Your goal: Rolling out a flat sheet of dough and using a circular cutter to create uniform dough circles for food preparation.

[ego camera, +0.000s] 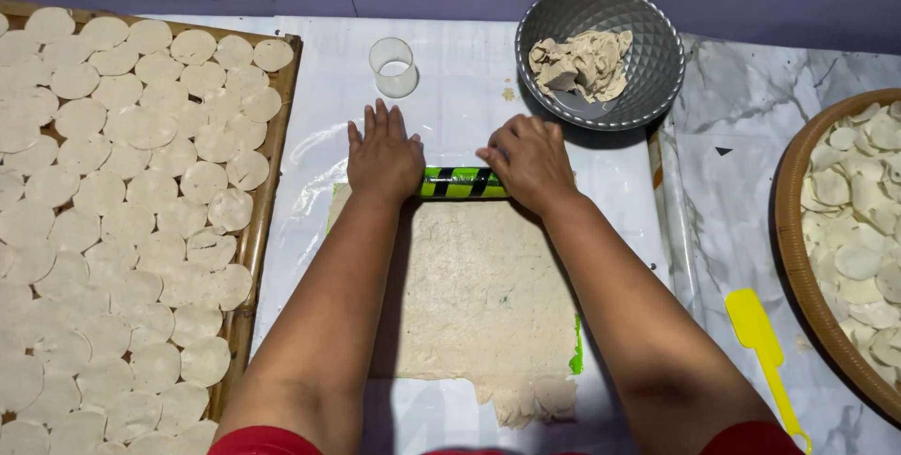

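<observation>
One sheet of flattened dough [479, 305] is being spread over the plastic-covered table [469, 70], its far edge lying under a green-and-black striped rolling pin [462, 183]. The pin is being pressed at one end by the left hand [383, 157], flat with fingers extended, and at the other by the right hand [530, 162], fingers curled over it.

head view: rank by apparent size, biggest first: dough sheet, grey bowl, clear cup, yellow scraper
1. dough sheet, clearly the largest, though partly covered by the forearms.
2. grey bowl.
3. yellow scraper, long but narrow, and nearer the camera, so its lead over the cup is unsure.
4. clear cup, smallest.
</observation>
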